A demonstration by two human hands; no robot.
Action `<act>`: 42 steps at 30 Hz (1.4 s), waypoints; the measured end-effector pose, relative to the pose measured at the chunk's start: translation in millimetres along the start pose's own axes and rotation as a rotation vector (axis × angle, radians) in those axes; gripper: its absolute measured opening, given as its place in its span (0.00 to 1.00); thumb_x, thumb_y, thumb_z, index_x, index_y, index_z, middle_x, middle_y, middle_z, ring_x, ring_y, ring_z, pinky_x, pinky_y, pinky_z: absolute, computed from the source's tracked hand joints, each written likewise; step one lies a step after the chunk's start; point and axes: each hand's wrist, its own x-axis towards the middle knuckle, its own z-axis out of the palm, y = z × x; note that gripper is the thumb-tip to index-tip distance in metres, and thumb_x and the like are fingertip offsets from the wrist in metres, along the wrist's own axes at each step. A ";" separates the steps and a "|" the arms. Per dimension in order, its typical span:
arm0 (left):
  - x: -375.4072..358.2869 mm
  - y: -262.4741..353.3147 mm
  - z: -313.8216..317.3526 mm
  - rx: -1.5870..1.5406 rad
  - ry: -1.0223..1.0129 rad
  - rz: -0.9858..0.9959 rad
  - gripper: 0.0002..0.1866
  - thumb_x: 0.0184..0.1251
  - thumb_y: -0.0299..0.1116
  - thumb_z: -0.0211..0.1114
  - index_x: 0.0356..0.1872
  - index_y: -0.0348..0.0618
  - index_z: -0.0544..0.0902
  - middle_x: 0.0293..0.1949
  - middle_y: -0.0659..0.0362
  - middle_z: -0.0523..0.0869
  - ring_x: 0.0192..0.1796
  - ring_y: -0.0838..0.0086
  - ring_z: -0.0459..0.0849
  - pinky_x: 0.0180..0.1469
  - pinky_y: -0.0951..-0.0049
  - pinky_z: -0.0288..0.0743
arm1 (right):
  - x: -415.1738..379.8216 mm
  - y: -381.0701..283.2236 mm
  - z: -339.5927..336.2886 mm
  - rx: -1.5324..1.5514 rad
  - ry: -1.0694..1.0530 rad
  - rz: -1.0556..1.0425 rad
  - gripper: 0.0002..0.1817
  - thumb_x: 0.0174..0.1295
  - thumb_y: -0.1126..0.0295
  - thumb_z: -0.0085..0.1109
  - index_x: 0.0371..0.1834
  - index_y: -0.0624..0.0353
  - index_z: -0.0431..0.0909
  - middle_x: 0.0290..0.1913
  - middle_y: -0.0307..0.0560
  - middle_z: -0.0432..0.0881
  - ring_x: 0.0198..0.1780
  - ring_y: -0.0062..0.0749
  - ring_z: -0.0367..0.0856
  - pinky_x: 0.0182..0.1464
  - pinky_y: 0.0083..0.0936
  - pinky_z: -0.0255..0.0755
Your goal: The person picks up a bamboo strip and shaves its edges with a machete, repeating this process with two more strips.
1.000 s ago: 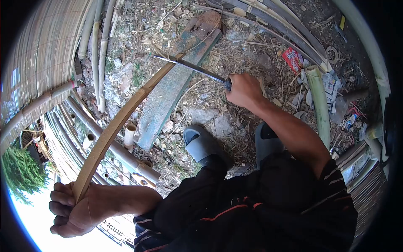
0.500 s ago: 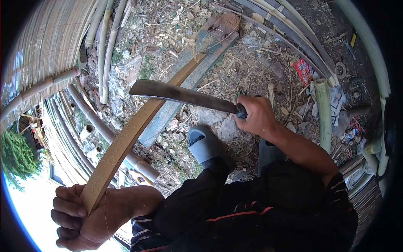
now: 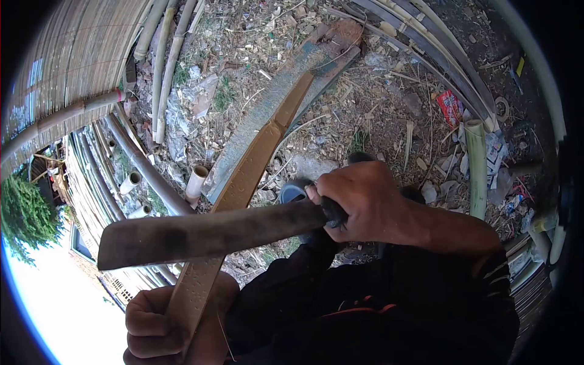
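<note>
Low in the view, my left hand (image 3: 149, 331) is wrapped round the near end of a golden-brown bamboo strip (image 3: 249, 163). The strip slants up and away, and its far end overlaps a worn greenish plank (image 3: 243, 146) on the ground. A joint ring shows on its upper part. In my right hand (image 3: 368, 201) is the dark handle of a machete (image 3: 201, 236). Its broad, dark blade points left and crosses over the lower part of the strip, hiding a stretch of it.
Wood chips and shavings litter the ground. Bamboo poles (image 3: 159, 85) lie at the upper left, with cut bamboo tubes (image 3: 196, 181) below. Long split strips (image 3: 438, 48) curve along the upper right. A green bamboo piece (image 3: 476, 170) and a red wrapper (image 3: 450, 108) lie at the right.
The machete has come down and closer to me, from the strip's middle to its lower part. My left hand and the strip have shifted right, and the strip stands steeper.
</note>
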 end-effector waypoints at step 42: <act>36.1 -13.6 -13.9 -0.434 -0.352 -0.452 0.16 0.79 0.49 0.50 0.36 0.48 0.71 0.28 0.64 0.62 0.29 0.75 0.61 0.35 0.71 0.59 | -11.4 92.8 -11.7 -0.170 0.012 0.574 0.22 0.62 0.54 0.68 0.27 0.65 0.78 0.17 0.51 0.76 0.22 0.46 0.80 0.28 0.40 0.71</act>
